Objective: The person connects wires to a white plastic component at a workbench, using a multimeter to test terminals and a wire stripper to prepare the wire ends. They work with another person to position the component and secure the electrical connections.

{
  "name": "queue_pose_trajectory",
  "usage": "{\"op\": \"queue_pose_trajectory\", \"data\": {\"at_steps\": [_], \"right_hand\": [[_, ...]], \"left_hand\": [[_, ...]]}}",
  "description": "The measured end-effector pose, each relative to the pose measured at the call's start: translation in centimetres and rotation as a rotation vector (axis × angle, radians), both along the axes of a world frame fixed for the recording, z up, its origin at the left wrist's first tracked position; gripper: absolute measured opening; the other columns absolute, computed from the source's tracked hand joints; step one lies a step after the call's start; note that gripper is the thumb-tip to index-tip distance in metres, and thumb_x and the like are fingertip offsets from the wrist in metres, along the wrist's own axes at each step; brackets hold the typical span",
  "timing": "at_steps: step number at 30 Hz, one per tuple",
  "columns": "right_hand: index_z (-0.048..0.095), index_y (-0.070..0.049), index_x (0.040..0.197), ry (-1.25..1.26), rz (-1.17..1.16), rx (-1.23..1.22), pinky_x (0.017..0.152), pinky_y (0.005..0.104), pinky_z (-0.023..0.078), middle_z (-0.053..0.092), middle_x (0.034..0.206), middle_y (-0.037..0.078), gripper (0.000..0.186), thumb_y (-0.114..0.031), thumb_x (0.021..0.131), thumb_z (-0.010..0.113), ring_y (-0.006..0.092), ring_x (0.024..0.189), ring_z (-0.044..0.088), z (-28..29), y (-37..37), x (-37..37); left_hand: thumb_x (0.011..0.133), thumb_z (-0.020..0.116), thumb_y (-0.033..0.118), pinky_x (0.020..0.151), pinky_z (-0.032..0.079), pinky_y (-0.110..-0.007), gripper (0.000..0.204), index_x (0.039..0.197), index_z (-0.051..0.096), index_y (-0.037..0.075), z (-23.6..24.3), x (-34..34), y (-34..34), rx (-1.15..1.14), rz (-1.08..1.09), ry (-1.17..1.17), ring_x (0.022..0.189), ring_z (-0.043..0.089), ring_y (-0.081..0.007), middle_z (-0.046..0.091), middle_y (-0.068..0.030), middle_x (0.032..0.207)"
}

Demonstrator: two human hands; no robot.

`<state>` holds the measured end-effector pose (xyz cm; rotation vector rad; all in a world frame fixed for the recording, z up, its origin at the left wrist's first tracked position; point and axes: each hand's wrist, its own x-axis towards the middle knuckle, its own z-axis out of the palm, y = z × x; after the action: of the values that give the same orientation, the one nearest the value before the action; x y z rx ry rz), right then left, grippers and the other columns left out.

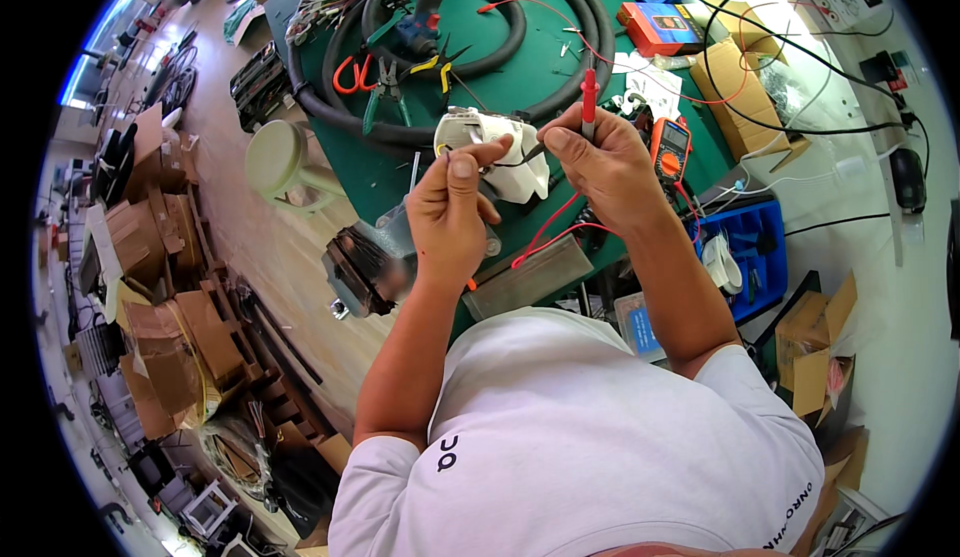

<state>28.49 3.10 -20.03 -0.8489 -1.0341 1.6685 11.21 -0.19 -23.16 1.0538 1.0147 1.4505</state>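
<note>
Both my hands are raised over the green-topped bench, close together. My right hand (607, 169) is closed round a red test probe (589, 97) that stands upright from the fingers. A thin dark wire (522, 160) stretches between the fingertips of both hands. My left hand (450, 202) pinches its other side; the exact end is too small to make out. Right behind the hands lies a white plastic housing (518, 183), partly hidden by my left fingers. An orange multimeter (671, 147) with a dial sits just right of my right hand. Red leads (548, 247) trail below the hands.
A thick black cable (340, 107) coils across the bench, with green-handled pliers (386, 92), yellow-handled pliers (445, 69) and red-handled scissors (352, 75) inside it. Right stand a red-and-blue box (655, 27) and blue bin (770, 247). A pale green stool (280, 162) stands left; cardboard boxes (165, 327) line the floor.
</note>
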Motion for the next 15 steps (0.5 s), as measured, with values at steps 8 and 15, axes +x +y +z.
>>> {"op": "queue_pose_trajectory", "data": {"at_steps": [8,15], "right_hand": [[0.062,0.002,0.094,0.0,-0.049,0.066,0.047,0.0172,0.03,0.056,0.069,-0.002,0.016,-0.014,0.091,0.063,0.0008,0.055,0.042,1.2,-1.5,0.8],[0.063,0.0,0.09,0.04,-0.097,-0.034,0.041,0.018,0.025,0.051,0.061,-0.004,0.015,-0.015,0.091,0.063,0.0007,0.047,0.037,0.9,-2.3,1.0]], "left_hand": [[0.094,0.059,0.019,0.07,0.046,-0.024,0.023,0.106,0.068,0.001,1.0,1.4,0.0,0.045,-0.197,0.317,0.077,0.056,-0.0087,0.069,-0.0071,0.093],[0.094,0.059,0.023,0.063,0.043,-0.023,0.024,0.093,0.069,0.001,2.5,1.9,-1.1,-0.095,-0.241,0.28,0.067,0.056,-0.0094,0.068,-0.0041,0.074]]}}
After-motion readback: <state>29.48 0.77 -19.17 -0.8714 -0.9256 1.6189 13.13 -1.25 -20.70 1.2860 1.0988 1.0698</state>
